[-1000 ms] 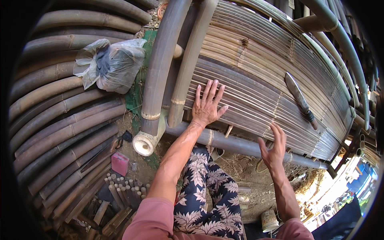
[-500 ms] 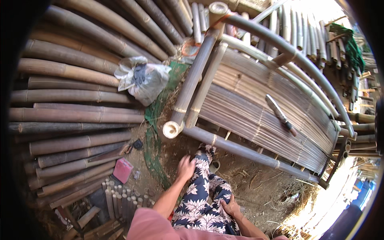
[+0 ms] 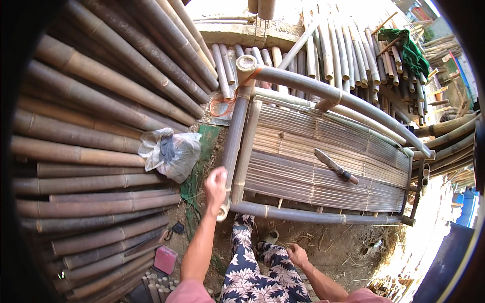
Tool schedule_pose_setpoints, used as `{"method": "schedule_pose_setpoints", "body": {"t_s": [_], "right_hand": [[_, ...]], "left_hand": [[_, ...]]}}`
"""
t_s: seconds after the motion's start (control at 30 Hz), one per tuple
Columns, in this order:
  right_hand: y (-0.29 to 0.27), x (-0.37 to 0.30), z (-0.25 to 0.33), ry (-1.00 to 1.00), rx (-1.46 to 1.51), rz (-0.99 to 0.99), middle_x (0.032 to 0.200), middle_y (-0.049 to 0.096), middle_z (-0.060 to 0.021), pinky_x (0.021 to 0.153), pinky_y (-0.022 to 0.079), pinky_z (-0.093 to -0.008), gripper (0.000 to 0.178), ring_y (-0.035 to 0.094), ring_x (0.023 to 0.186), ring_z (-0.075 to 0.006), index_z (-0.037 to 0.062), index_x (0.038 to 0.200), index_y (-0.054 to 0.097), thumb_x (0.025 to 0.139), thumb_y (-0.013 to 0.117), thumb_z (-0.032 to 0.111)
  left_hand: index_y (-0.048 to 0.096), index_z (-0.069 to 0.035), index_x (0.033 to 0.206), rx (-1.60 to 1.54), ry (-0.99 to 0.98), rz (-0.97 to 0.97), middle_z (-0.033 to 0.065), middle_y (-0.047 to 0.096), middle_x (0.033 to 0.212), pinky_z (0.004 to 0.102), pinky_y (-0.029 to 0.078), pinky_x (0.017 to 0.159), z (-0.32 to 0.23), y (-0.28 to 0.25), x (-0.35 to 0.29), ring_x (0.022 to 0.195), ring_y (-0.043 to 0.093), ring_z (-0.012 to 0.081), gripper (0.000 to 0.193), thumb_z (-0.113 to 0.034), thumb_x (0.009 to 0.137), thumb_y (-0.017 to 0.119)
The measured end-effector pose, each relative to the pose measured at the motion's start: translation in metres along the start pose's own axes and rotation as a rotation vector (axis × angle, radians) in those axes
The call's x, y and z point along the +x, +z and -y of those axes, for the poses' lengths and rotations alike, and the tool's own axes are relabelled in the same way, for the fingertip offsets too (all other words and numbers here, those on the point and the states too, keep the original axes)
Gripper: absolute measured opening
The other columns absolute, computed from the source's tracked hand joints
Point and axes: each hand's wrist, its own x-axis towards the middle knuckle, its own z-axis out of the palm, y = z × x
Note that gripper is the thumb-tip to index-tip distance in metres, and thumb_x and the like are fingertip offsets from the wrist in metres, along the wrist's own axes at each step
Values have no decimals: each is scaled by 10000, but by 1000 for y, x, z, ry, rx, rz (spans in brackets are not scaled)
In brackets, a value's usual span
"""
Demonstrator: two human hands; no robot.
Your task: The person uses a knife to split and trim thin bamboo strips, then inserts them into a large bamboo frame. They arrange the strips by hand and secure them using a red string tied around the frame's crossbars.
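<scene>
bamboo bench [image 3: 290,174] lies right of curled left fingers [image 3: 217,177] and beyond bent right fingers [image 3: 294,250]; any hold unclear.

no readable text, labels, numbers or signs in view: nothing legible on bamboo bench [image 3: 283,174], knife [image 3: 334,165] on it, plastic bag [image 3: 181,160] at left, pink block [image 3: 164,260] near left; blue things [image 3: 468,207] at right too blurred

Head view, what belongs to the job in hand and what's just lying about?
Likely the job's:
bench, left hand at one end
knife, lying on it

Likely just lying about:
plastic bag
pink block
green cloth, upper right
</scene>
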Motion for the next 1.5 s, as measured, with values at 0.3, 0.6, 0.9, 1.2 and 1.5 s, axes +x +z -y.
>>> {"method": "schedule_pose_setpoints", "body": {"t_s": [0.3, 0.6, 0.9, 1.2, 1.5], "right_hand": [[47, -60, 21, 281, 49, 148, 982, 706, -212, 873, 514, -447, 468, 664, 977, -388, 51, 1135, 657, 871, 597, 432], [86, -63, 36, 504, 623, 140, 884, 724, -154, 745, 551, -353, 350, 711, 834, -245, -12, 1108, 628, 918, 630, 282], [48, -21, 84, 336, 790, 131, 918, 687, -154, 681, 554, -305, 280, 671, 731, -189, -74, 1147, 580, 967, 583, 141], [-15, 64, 115, -108, 2, -19, 827, 671, -185, 712, 529, -391, 308, 668, 749, -320, -19, 1124, 575, 895, 625, 180], [-26, 238, 224, -699, 99, -469, 1140, 567, -222, 936, 444, -450, 538, 540, 1066, -387, -5, 1346, 441, 895, 647, 204]], "left_hand": [[605, 6, 1188, 456, 411, -83, 201, 627, 1169, 421, 446, 984, -44, 115, 300, 1126, 579, 355, 416, -223, 842, 633], [639, -46, 858, 523, 485, -93, 174, 622, 933, 479, 474, 771, -42, 178, 341, 889, 599, 377, 120, -161, 830, 624], [571, -64, 924, 339, 398, 217, 159, 635, 823, 448, 518, 714, -63, 154, 287, 794, 644, 350, 131, -176, 879, 522], [637, -46, 971, 732, 420, -64, 132, 576, 1024, 475, 440, 899, 31, 44, 151, 873, 571, 302, 253, -226, 804, 699], [502, -70, 1057, 718, 411, -210, 176, 634, 931, 499, 517, 677, 77, 63, 117, 839, 637, 403, 237, -281, 957, 544]]}}
